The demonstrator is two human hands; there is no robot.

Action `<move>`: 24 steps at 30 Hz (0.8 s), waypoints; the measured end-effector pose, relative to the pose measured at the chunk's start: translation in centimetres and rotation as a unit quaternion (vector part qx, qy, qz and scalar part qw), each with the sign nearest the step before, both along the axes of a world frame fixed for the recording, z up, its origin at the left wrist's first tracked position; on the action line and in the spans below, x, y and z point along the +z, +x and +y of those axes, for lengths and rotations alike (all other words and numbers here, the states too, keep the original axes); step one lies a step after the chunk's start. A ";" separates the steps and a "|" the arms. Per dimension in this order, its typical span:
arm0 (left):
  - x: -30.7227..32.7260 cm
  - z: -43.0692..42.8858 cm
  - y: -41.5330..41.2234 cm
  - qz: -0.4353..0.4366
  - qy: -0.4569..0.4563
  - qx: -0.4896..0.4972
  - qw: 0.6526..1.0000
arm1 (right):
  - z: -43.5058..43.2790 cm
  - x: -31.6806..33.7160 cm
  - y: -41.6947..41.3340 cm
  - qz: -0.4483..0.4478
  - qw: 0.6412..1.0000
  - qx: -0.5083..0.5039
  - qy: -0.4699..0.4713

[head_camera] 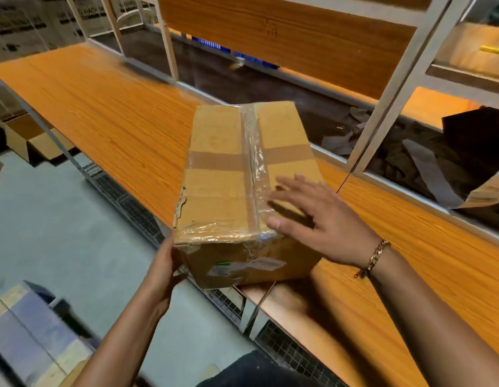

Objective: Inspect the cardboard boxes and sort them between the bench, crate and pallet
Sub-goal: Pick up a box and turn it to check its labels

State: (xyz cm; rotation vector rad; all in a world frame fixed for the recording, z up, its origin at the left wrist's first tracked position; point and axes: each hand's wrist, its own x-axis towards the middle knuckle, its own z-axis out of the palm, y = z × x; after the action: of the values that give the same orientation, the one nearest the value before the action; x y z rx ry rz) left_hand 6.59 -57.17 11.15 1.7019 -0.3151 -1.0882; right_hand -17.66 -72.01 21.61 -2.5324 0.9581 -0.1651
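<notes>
While we are looking down from head height, a person's two bare hands are working on a cardboard box (242, 191) that is sitting between them on the orange wood-grain bench (103, 113). Its near left corner is jutting past the bench's front edge.

The left hand (161, 272) is cupping that low corner from the side. Its thumb is curling onto the box's near face, and we cannot see its fingers, which are hidden behind the box. The right hand (321, 222) is lying over the top right corner with its fingers straight and spread. We cannot tell whether it is pressing on the cardboard or hanging just above it. A gold chain bracelet (372, 258) is circling that wrist.

Crinkled clear tape (251, 163) is running along the top seam ahead of the right fingertips, and brown tape is crossing it. The edge above the left hand is torn, and a worn label (242, 265) is peeling on the near face.

Beyond both hands, white shelf uprights (382, 115) are rising from the bench's far edge. Far left of the left hand, an open carton (39, 146) is standing on the grey floor (75, 233). Wire mesh (284, 356) is showing under the bench, below the right forearm.
</notes>
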 end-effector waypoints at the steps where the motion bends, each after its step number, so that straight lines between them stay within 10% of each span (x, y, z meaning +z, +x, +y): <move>1: 1.7 -0.8 0.2 -0.009 -0.040 -0.008 0.999 | -1.2 0.3 0.4 0.023 0.999 -0.032 -0.023; 9: 8.9 -10.3 5.9 -0.101 -0.007 -0.236 0.967 | -9.2 0.8 3.4 -0.083 0.927 -0.212 0.300; 18: 7.5 -12.5 6.6 -0.156 -0.030 -0.237 0.958 | -9.6 -0.3 4.1 -0.162 0.922 -0.231 0.266; 24: 9.2 -10.4 4.5 -0.189 -0.216 -0.138 0.948 | -9.5 0.4 2.2 -0.361 0.890 -0.195 0.196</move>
State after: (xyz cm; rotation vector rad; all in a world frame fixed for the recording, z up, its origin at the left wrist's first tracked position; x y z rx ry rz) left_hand 11.07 -67.61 20.34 1.4796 -0.9884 -0.8017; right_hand -15.49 -81.55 22.03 -1.6613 1.0247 -0.8693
